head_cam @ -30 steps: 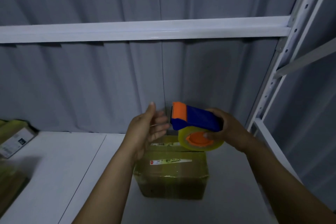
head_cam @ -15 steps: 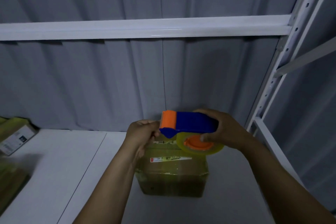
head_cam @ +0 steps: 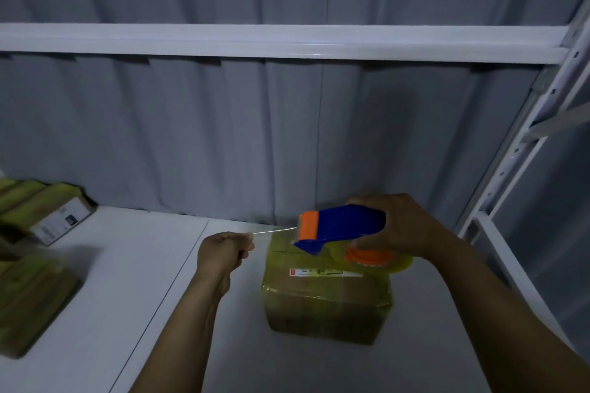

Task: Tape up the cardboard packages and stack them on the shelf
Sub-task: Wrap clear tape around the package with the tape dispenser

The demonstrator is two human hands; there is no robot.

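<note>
The right hand [head_cam: 396,226] grips the blue tape dispenser [head_cam: 341,228] just above the cardboard package [head_cam: 325,300] on the shelf [head_cam: 127,265], long axis left-right, orange cutter end pointing left, while the curled left hand [head_cam: 223,249] pinches the tape strip [head_cam: 274,229] stretched between them.

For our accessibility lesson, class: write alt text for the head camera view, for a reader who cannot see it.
A person's right hand holds a blue and orange tape dispenser above a taped cardboard package on a white shelf, while the left hand pinches a clear tape strip stretched from it. More packages lie at the far left.
</note>
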